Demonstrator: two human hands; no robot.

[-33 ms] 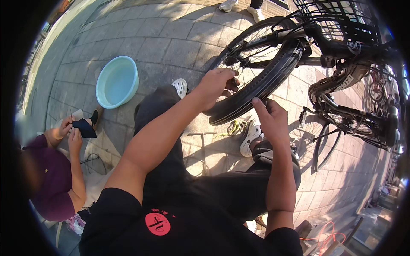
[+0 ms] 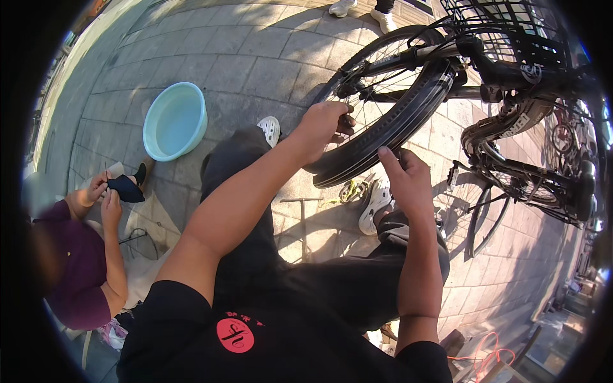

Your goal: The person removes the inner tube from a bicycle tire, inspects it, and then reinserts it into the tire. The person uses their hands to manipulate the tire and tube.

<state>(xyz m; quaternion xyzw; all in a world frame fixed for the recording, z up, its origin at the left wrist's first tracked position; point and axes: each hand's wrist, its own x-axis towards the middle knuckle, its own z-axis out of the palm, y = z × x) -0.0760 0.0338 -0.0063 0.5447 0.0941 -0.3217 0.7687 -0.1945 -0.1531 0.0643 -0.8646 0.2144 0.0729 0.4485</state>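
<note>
A bicycle's front wheel slants in front of me, with a black tyre marked by pale lines along its near side. At the tyre's inner edge, beside the spokes, my left hand is closed with its fingers curled; part of its grip is hidden. My right hand holds the tyre's outer side, thumb pressed on it and fingers bent underneath. Just below the tyre, a T-shaped metal tool lies on the paving.
A pale blue basin stands at the left. Another person in a purple top sits at the far left, holding a dark item. The bicycle frame and basket fill the right. A bystander's shoes show at the top.
</note>
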